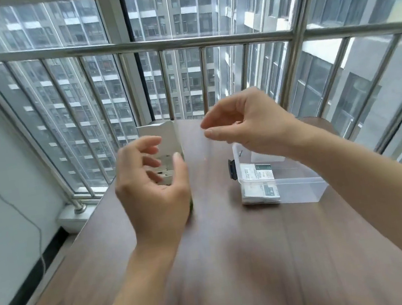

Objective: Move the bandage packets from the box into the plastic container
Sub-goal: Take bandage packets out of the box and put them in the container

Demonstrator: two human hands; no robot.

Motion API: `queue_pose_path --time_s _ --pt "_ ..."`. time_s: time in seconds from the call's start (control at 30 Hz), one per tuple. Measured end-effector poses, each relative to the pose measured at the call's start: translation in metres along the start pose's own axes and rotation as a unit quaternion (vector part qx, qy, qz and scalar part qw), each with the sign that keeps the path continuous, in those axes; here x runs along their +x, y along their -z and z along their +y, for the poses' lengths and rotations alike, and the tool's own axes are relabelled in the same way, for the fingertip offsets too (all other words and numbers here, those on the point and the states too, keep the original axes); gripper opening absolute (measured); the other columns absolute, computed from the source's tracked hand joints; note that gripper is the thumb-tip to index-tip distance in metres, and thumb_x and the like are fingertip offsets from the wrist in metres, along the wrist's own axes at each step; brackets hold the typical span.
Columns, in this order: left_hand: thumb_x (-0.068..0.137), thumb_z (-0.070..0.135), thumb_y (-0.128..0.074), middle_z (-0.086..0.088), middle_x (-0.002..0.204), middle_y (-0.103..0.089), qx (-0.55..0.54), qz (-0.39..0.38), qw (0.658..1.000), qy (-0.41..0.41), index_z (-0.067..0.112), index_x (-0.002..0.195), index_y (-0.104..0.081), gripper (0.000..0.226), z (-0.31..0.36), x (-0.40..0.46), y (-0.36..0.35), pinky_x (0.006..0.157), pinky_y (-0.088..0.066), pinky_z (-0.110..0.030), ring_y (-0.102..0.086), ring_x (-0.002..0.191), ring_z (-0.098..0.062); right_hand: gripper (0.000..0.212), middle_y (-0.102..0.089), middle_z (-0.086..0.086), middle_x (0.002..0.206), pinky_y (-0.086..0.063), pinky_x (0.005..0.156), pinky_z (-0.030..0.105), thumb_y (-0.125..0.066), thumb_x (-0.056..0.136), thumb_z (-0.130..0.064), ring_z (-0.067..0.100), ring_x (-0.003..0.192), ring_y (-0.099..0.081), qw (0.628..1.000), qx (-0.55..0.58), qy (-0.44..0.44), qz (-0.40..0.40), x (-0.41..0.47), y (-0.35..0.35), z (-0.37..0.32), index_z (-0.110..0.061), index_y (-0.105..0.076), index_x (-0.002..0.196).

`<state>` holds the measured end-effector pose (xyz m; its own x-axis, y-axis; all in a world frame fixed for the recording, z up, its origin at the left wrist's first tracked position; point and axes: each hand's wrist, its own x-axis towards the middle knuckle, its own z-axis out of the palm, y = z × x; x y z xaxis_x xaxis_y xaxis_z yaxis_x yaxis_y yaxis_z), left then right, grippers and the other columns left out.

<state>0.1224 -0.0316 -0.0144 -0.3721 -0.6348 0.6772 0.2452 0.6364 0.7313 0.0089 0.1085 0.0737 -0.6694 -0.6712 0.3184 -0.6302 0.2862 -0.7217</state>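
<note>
On the brown wood-grain table [236, 263] by the window, I see both hands raised above the surface, blurred by motion. The left hand [151, 182] hangs in front of the white box [165, 144], fingers loosely curled, thumb up, nothing in it; I can't tell whether it touches the box. The box stands upright at the table's far edge, open side facing me, with a few pale packets faintly visible inside, too blurred to count.

The right hand [245, 125] is up and to the right of the box, thumb and forefinger close together. A faint, see-through streak runs down from those fingertips toward the table. It may be a film or just blur; I cannot tell whether the pinch actually holds anything.

The clear plastic container [300, 185] sits on the table at right, below the right wrist, well apart from the box. A stack of bandage packets [259, 182] with green-and-white labels lies against its left wall. A dark latch [232, 170] shows on that left end.

A steel window railing [128, 46] runs behind the table.
</note>
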Motion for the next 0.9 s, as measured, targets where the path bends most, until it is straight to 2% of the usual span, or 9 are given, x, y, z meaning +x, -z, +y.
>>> queue_pose_path --time_s 0.07,0.17,0.23,0.4,0.5,0.57,0.67,0.8,0.9 --pt "0.079 0.020 -0.076 -0.002 0.107 -0.059 0.018 0.066 0.996 0.055 0.025 0.107 -0.054 0.036 -0.016 0.022 0.024 0.071 -0.052 -0.035 -0.059 0.092 -0.021 0.012 -0.076 -0.005 0.092 -0.056 0.077 0.016 -0.075 0.088 -0.014 0.004 0.083 -0.070 0.987 -0.114 0.095 -0.052 0.012 -0.024 -0.028 -0.015 -0.079 0.099" --pt "0.080 0.034 -0.076 0.007 0.122 -0.050 0.107 -0.077 0.977 0.167 0.027 0.124 -0.053 0.050 -0.044 0.032 0.034 0.093 -0.048 -0.036 -0.053 0.109 -0.017 0.013 -0.076 0.004 0.096 -0.058 0.081 0.028 -0.067 0.092 -0.012 0.018 0.088 -0.070 0.924 -0.319 0.136 -0.163 0.039 -0.055 -0.048 -0.008 -0.078 0.096" --pt "0.085 0.038 -0.074 0.010 0.130 -0.049 0.103 -0.169 0.958 0.206 0.026 0.135 -0.050 0.057 -0.053 0.028 0.032 0.094 -0.044 -0.031 -0.053 0.111 -0.013 0.016 -0.067 0.005 0.083 -0.057 0.066 0.029 -0.061 0.092 -0.004 0.020 0.074 -0.063 0.891 -0.399 0.102 -0.189 0.056 -0.069 -0.052 -0.005 -0.070 0.079" --pt "0.094 0.035 -0.064 0.005 0.127 -0.060 0.067 -0.169 0.946 0.269 0.021 0.136 -0.056 0.045 -0.061 0.031 0.018 0.100 -0.047 -0.037 -0.060 0.110 -0.016 0.047 -0.034 0.001 0.063 -0.030 0.046 0.025 -0.059 0.087 0.006 0.016 0.053 -0.036 0.856 -0.469 0.077 -0.202 0.064 -0.083 -0.051 -0.014 -0.028 0.058" --pt "0.092 0.024 -0.059 0.007 0.086 -0.070 0.078 -0.140 0.947 0.278 0.025 0.092 -0.069 0.011 -0.060 0.033 0.011 0.079 -0.051 -0.036 -0.064 0.087 -0.018 0.038 -0.036 0.000 0.070 -0.033 0.050 0.029 -0.055 0.088 0.005 0.019 0.058 -0.042 0.856 -0.490 0.050 -0.158 0.060 -0.091 -0.048 -0.012 -0.032 0.064" --pt "0.090 0.014 -0.055 0.007 0.053 -0.050 0.099 -0.122 0.951 0.265 0.019 0.059 -0.049 0.032 -0.059 0.031 0.008 0.057 -0.037 -0.034 -0.048 0.061 -0.019 0.034 -0.039 0.001 0.076 -0.038 0.059 0.033 -0.055 0.086 0.008 0.025 0.070 -0.047 0.864 -0.486 0.032 -0.128 0.060 -0.095 -0.043 -0.012 -0.035 0.068" --pt "0.090 0.011 -0.052 0.004 0.049 -0.035 0.115 -0.117 0.952 0.258 0.016 0.056 -0.031 0.040 -0.058 0.030 0.008 0.054 -0.027 -0.037 -0.033 0.056 -0.023 0.039 -0.037 0.000 0.070 -0.034 0.055 0.032 -0.056 0.082 0.013 0.027 0.071 -0.048 0.878 -0.468 -0.003 -0.104 0.064 -0.098 -0.037 -0.013 -0.034 0.063" --pt "0.088 0.010 -0.052 0.001 0.052 -0.037 0.109 -0.113 0.946 0.284 0.009 0.059 -0.038 0.033 -0.059 0.031 0.008 0.055 -0.028 -0.037 -0.034 0.058 -0.023 0.041 -0.040 0.001 0.068 -0.027 0.046 0.029 -0.057 0.078 0.014 0.024 0.065 -0.046 0.892 -0.443 -0.024 -0.080 0.064 -0.101 -0.030 -0.012 -0.033 0.059" --pt "0.088 0.012 -0.053 -0.001 0.054 -0.041 0.117 -0.110 0.947 0.277 0.007 0.062 -0.042 0.029 -0.058 0.029 0.009 0.056 -0.030 -0.038 -0.037 0.061 -0.026 0.041 -0.050 0.005 0.083 -0.035 0.057 0.031 -0.061 0.081 0.008 0.025 0.076 -0.047 0.903 -0.423 -0.030 -0.065 0.062 -0.104 -0.022 -0.012 -0.035 0.057"
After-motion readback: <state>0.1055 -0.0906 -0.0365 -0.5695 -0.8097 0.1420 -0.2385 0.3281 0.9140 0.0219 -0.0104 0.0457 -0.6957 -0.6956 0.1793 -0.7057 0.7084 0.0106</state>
